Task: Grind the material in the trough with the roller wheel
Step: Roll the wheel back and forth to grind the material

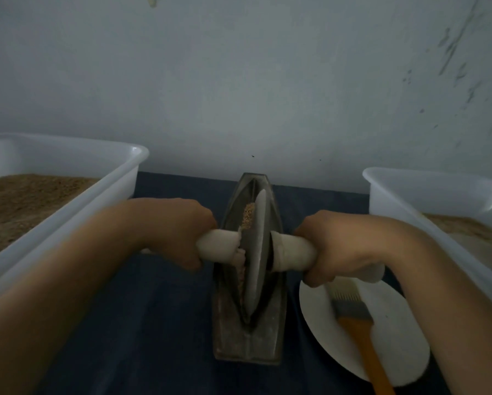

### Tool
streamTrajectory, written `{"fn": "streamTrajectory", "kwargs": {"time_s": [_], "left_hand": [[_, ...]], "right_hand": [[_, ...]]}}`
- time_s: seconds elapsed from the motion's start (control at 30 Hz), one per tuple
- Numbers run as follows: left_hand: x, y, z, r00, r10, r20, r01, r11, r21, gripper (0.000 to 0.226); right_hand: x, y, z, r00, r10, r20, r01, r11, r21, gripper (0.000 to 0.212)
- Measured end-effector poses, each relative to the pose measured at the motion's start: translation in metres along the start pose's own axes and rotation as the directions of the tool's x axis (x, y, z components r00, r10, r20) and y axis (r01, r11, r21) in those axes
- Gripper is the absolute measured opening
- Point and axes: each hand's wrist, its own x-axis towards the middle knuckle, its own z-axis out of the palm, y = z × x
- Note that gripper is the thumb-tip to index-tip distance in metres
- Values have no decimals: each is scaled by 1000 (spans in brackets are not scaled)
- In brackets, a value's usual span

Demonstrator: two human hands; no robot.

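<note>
Brush (353, 317) on white plate (381, 332), near right. Trough (249, 346) on dark surface (153, 323), center, long axis running straight away toward wall. Roller wheel (256, 252) stands on edge in trough, its handle crosswise, left-right. Left hand (179, 226) and right hand (341, 249) each clenched round a handle end. Tan material (247, 215) in the trough beyond wheel. White bins flank: left bin (68, 201), right bin (410, 195).

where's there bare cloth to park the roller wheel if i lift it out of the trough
Widest free patch: the dark cloth between the left tub and the trough, under the left hand. A narrow strip lies behind the trough by the wall. The right is crowded: the white plate with its brush fills the gap to the right tub.
</note>
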Motion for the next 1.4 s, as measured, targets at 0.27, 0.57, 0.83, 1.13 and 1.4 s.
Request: {"fn": "streamTrajectory", "kwargs": {"time_s": [0.27,0.57,0.83,1.13,1.4], "left_hand": [[47,-7,19,885,-196,-421,211,977,-13,34],[59,-7,27,786,-198,-586,241,971,-5,25],[18,1,8,982,-94,-164,99,995,21,40],[12,-1,4,999,-33,-11,32,999,-40,33],[57,-13,21,863,-227,-452,224,973,-60,32]], "right_hand": [[54,21,13,909,82,-409,-160,974,-161,13],[68,31,22,796,70,-602,-174,978,-117,8],[25,8,8,983,56,-176,-78,989,-122,12],[11,-2,2,997,60,-44,-65,993,-102,11],[63,22,15,813,73,-577,-194,969,-151,7]]}}
